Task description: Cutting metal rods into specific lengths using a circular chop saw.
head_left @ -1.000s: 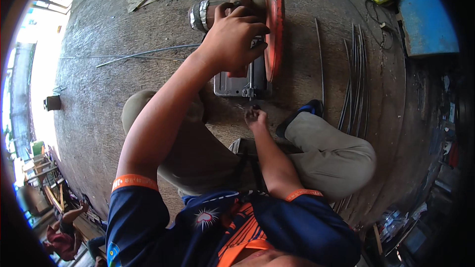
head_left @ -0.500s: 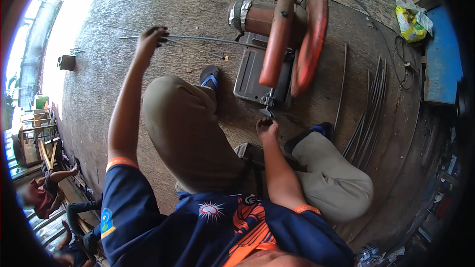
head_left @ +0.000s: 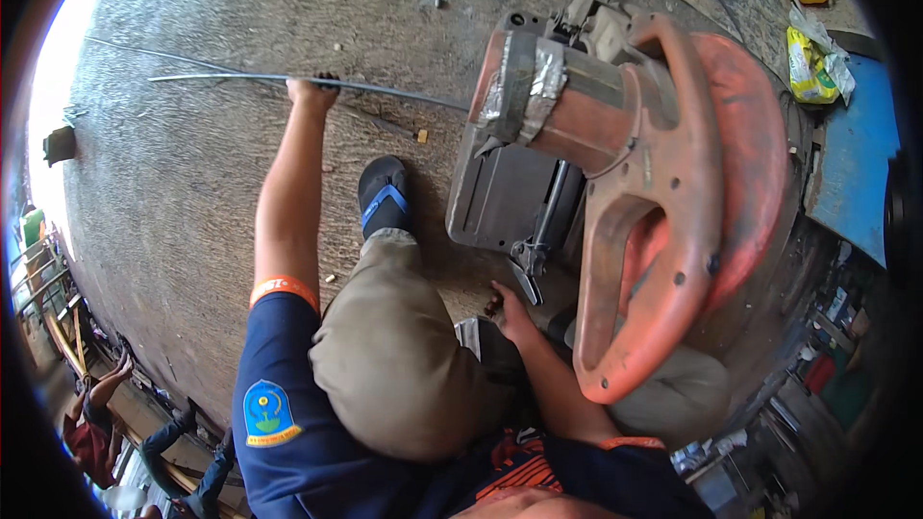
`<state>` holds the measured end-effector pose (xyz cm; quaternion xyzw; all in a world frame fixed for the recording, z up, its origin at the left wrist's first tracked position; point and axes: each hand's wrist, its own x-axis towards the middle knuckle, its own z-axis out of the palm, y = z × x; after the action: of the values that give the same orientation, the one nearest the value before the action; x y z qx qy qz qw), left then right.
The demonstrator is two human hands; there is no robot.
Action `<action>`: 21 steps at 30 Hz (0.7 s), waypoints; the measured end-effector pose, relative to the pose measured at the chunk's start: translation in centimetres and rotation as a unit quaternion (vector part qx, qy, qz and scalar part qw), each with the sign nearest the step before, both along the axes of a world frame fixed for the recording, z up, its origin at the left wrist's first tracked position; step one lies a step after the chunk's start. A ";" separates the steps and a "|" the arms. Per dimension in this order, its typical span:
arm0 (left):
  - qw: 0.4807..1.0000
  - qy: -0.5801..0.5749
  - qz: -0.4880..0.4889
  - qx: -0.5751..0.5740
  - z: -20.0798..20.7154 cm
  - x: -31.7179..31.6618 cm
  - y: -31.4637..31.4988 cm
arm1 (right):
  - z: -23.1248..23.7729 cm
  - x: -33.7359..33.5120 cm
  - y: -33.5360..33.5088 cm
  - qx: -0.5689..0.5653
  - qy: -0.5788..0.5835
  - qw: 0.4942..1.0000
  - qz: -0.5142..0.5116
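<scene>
My left hand (head_left: 313, 93) is closed round a long thin metal rod (head_left: 394, 93), whose right end reaches the cut-off saw (head_left: 673, 173) and passes from sight at its motor housing. The saw's orange handle (head_left: 625, 380) and red blade guard (head_left: 745, 183) stand high over the grey base (head_left: 505, 197). My right hand (head_left: 514, 315) is beside the clamp lever (head_left: 526, 284) at the base's near edge, apart from it, fingers dark-tipped and spread, holding nothing visible.
Another rod (head_left: 144, 53) lies across the floor behind my left hand, with a small yellowish block (head_left: 421, 136) nearby. A dark block (head_left: 60, 145) is at far left. Yellow bags (head_left: 810, 67) lie by a blue panel (head_left: 856, 149) at right. People (head_left: 96, 423) sit at lower left.
The saw head has risen, its handle and guard now larger and nearer. My right hand has come off the clamp lever. My left hand still grips the rod; the loose rods at right are hidden.
</scene>
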<state>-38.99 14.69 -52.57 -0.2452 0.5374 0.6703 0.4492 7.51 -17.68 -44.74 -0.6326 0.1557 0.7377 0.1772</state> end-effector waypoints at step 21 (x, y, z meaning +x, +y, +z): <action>0.963 0.118 0.174 -0.168 10.0 -0.3 -15.3 | 9.3 -10.0 3.6 0.408 -0.036 0.861 0.303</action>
<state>-39.29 -0.65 -42.54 -0.3264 0.6404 0.6623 0.2115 -2.54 -14.09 -35.44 -0.5459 -0.3648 0.7292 0.1928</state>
